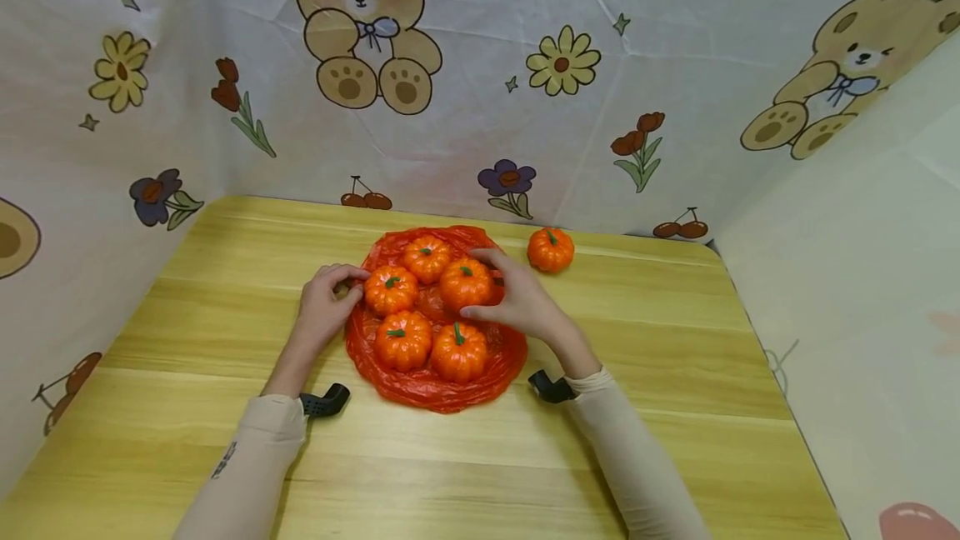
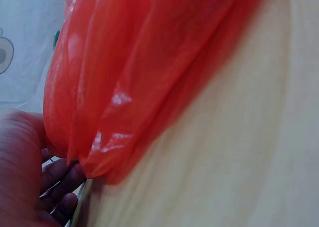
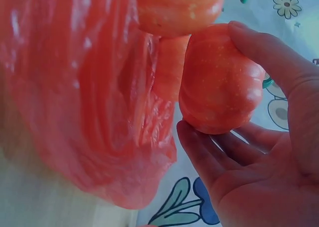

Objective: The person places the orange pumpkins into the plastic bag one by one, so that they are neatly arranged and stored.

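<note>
A red plastic bag (image 1: 420,397) lies spread round on the table, with several small orange pumpkins with green stems on it. My right hand (image 1: 528,298) holds one pumpkin (image 1: 467,283) between thumb and fingers at the right of the group. In the right wrist view this pumpkin (image 3: 219,82) is off the table, beside the bag (image 3: 84,87). At the bag's left edge, my left hand (image 1: 326,300) pinches the plastic next to another pumpkin (image 1: 391,290). The left wrist view has the left hand (image 2: 25,167) at the gathered rim of the bag (image 2: 114,87); its fingertips are partly hidden.
One more pumpkin (image 1: 551,250) stands on the wooden table (image 1: 660,340) behind and right of the bag, near the back edge. Patterned cloth (image 1: 480,48) with bears and flowers hangs behind the table and at both sides. A black wrist device (image 1: 551,387) sits at each cuff.
</note>
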Available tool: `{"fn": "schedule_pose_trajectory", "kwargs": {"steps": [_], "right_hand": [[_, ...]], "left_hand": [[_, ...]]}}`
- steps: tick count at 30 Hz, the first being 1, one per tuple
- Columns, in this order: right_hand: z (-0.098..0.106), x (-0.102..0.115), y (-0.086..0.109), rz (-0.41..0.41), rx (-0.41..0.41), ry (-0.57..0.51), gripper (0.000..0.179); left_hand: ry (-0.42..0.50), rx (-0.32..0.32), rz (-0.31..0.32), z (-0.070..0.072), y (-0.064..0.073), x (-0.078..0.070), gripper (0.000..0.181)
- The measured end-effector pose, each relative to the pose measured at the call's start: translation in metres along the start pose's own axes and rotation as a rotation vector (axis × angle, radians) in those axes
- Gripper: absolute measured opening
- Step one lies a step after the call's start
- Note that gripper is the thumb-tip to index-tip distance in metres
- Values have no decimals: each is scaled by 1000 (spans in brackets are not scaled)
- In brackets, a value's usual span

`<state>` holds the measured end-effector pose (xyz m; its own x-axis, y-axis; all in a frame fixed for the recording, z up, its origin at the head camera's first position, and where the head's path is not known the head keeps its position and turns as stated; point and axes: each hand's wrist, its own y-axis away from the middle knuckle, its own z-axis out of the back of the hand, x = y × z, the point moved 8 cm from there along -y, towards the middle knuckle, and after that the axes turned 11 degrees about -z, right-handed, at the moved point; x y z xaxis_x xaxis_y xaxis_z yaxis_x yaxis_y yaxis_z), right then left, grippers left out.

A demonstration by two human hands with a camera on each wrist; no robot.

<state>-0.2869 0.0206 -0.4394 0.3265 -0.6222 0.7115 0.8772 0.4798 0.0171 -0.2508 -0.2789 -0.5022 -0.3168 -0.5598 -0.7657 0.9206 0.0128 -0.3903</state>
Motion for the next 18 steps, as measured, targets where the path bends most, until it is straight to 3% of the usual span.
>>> {"fn": "schedule_pose_trajectory", "kwargs": {"steps": [11,18], "right_hand": [[-18,-2,-3,-13,40,5,83],[-20,-3,-3,12,14,-4,81]], "left_hand": [[-10,6,-3,-1,1,3,20],[3,1,-6,0,-1,0,20]]}}
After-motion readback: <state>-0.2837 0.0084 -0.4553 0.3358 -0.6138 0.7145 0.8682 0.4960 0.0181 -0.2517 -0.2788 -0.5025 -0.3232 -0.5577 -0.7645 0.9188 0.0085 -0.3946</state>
